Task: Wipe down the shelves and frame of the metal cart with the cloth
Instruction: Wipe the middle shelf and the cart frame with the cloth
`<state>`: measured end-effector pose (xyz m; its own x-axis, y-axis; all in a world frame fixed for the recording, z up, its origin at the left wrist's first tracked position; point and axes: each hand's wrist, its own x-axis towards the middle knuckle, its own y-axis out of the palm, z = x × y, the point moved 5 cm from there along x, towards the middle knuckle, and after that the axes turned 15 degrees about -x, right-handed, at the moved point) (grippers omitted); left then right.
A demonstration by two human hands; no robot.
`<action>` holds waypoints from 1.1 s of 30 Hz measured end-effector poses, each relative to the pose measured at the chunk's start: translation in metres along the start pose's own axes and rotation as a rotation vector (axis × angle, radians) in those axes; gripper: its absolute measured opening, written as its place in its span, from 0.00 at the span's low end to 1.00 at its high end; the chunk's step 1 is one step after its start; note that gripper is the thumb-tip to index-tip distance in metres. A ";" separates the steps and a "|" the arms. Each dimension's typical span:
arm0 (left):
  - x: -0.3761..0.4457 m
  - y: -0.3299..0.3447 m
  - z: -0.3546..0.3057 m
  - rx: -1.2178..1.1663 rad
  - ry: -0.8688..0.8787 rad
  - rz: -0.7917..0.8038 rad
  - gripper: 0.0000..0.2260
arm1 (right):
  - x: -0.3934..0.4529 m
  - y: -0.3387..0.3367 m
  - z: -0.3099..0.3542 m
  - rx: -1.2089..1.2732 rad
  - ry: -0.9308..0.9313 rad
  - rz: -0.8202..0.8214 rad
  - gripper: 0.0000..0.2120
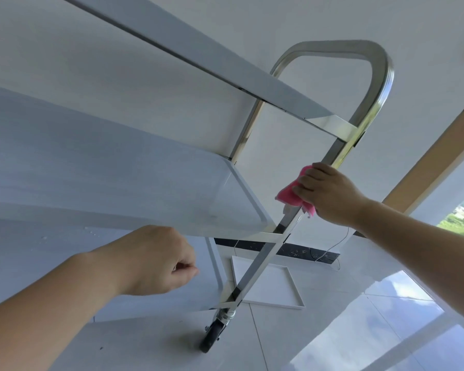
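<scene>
The right hand (326,192), arm stretched out from the right, curls its fingers round a pink cloth (289,194) and presses it against the near upright post (295,231) of the metal cart (172,199). The cloth looks soft and bunched, wrapped on the shiny square tube between the upper and middle shelves. That post runs in a long slant from the black caster (212,336) at the bottom up to the rounded handle loop (359,49) at the far top. The left hand (158,261) hovers loosely curled, holding nothing, just in front of the middle shelf's (118,183) smooth rim. A flat white tray (273,287) lies on the glossy tiled floor (359,330) beyond.
</scene>
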<state>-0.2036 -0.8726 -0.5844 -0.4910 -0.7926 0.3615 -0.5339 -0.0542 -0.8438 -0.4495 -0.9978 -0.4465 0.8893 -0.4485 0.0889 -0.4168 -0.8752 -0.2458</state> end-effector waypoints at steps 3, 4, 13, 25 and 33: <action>0.000 -0.001 -0.003 0.004 0.022 -0.010 0.17 | 0.006 -0.010 0.010 0.065 -0.024 -0.031 0.11; -0.002 -0.002 -0.003 0.003 0.020 -0.009 0.17 | 0.010 -0.016 0.014 0.089 -0.030 -0.063 0.12; -0.075 -0.055 0.026 0.073 -0.128 -0.064 0.16 | 0.103 -0.127 0.061 0.226 -0.061 -0.579 0.15; -0.248 -0.173 0.050 0.172 -0.473 -0.314 0.18 | 0.261 -0.336 0.101 0.253 -0.149 -1.006 0.14; -0.309 -0.223 0.049 0.167 -0.535 -0.514 0.18 | 0.323 -0.460 0.098 0.163 -0.157 -1.209 0.14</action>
<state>0.1014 -0.6452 -0.5274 0.2147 -0.8269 0.5197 -0.4731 -0.5536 -0.6854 0.0478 -0.7224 -0.3998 0.7048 0.6715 0.2288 0.7092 -0.6745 -0.2051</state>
